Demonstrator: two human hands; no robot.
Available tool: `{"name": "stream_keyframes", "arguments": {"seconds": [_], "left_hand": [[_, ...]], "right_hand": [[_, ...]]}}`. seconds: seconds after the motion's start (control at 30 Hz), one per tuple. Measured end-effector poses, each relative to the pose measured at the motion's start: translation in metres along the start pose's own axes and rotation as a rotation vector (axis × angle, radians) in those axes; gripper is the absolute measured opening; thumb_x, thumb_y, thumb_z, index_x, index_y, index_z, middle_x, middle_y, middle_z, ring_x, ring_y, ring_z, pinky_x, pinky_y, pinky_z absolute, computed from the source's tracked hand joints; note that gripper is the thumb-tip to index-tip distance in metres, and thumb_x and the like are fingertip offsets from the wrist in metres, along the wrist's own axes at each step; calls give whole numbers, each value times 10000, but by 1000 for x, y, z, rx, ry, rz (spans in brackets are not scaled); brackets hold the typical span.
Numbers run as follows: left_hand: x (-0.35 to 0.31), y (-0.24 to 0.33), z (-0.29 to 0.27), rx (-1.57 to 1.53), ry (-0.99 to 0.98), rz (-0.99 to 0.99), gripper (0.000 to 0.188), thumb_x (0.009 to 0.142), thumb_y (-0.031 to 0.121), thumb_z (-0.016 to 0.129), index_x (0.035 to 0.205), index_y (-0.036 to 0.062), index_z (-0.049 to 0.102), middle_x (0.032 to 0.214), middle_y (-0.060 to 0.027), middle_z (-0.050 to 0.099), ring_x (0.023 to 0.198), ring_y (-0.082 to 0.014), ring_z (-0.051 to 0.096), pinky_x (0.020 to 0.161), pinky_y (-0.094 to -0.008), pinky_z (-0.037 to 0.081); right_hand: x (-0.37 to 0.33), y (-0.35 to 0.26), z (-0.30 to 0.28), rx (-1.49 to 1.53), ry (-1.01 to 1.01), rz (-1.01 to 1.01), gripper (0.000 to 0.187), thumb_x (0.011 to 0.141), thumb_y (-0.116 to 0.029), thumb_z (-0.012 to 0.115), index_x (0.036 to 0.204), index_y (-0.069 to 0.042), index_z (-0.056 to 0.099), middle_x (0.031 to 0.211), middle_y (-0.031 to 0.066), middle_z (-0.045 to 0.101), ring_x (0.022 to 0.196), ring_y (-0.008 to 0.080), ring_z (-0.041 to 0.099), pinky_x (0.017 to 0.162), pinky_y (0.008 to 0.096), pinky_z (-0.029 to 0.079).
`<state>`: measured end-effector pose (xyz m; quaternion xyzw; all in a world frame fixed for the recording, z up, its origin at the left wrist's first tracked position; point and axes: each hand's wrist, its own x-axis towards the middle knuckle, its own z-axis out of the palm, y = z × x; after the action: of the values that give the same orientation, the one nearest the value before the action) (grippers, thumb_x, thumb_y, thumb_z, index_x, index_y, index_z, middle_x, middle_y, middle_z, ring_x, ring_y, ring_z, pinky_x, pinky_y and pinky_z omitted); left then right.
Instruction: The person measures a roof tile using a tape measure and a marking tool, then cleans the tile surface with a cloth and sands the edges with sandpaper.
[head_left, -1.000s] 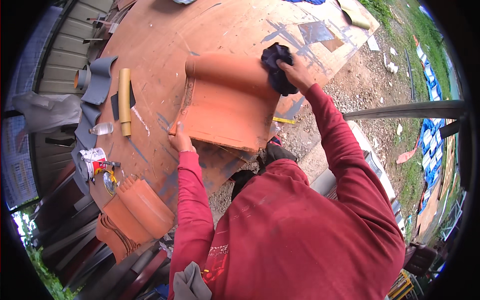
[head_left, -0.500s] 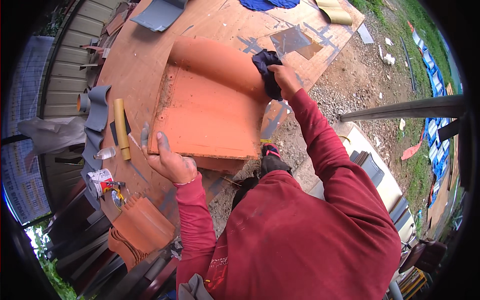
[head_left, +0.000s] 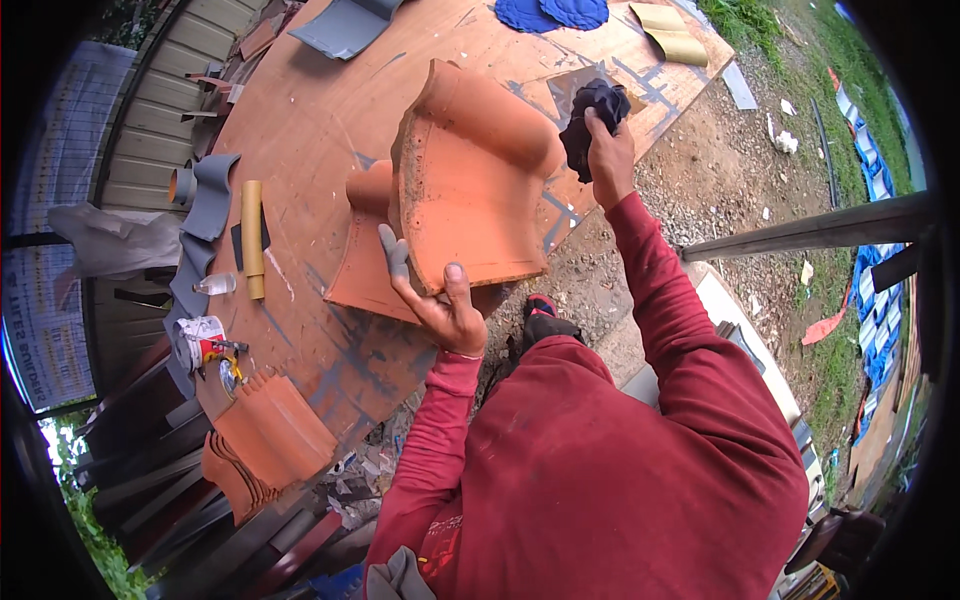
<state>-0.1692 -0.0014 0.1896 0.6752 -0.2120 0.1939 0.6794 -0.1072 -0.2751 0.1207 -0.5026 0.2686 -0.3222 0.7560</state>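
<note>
My left hand (head_left: 440, 305) grips the near-left corner of an orange roof tile (head_left: 480, 190), thumb on its face and fingers along the left edge, some of them coated grey. The tile is tilted up off the table, its curved roll on the far side. Beneath it, a second orange tile (head_left: 365, 265) shows partly on the wooden table (head_left: 300, 150). In my right hand (head_left: 610, 155) is a bunched dark cloth (head_left: 595, 115), held just right of the tile and apart from it.
A stack of orange tiles (head_left: 270, 430) sits near left, by a paint can (head_left: 203, 340) and a clear bottle (head_left: 215, 284). A tan tube (head_left: 252, 240) lies beside grey wavy pieces (head_left: 205, 215). Blue cloths (head_left: 550, 12) and a tan curved piece (head_left: 670, 35) lie at the back. A wooden post (head_left: 800, 225) slants at right.
My left hand has lifted and turned the tile to the right, uncovering the one beneath. The right hand has drawn the cloth off the tile, moving right and slightly away.
</note>
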Motion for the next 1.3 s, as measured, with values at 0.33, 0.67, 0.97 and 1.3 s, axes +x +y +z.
{"name": "stream_keyframes", "arguments": {"seconds": [0.33,0.67,0.97,1.3], "left_hand": [[-10,31,-5,248,-141,-104,851,908,53,621,1634,-44,188,1671,-253,280,1553,-342,287,1256,-422,242],[-6,57,18,179,-51,-161,899,782,-16,614,1607,-60,258,1629,-247,350,1504,-335,375,1237,-406,278],[-17,21,13,-29,135,-351,795,825,-105,494,1596,-68,302,1601,-174,391,1422,-279,466,1188,-384,384],[20,74,68,213,-75,-240,790,874,-12,509,1609,-88,230,1661,-237,323,1563,-327,277,1264,-414,201]], "right_hand": [[-113,-20,138,-257,-282,-711,378,889,57,606,1252,-20,677,1166,177,667,1093,375,651,970,382,501],[-99,-76,50,-59,-652,39,198,997,-82,584,1141,-16,702,879,86,711,701,114,664,595,310,541],[-130,-32,120,-120,-914,-590,402,817,-40,672,1217,-22,645,1148,201,645,1122,402,628,934,465,516],[-36,-90,35,283,-446,216,192,1023,-49,534,1128,27,675,1012,42,731,869,120,686,773,286,563]]}}
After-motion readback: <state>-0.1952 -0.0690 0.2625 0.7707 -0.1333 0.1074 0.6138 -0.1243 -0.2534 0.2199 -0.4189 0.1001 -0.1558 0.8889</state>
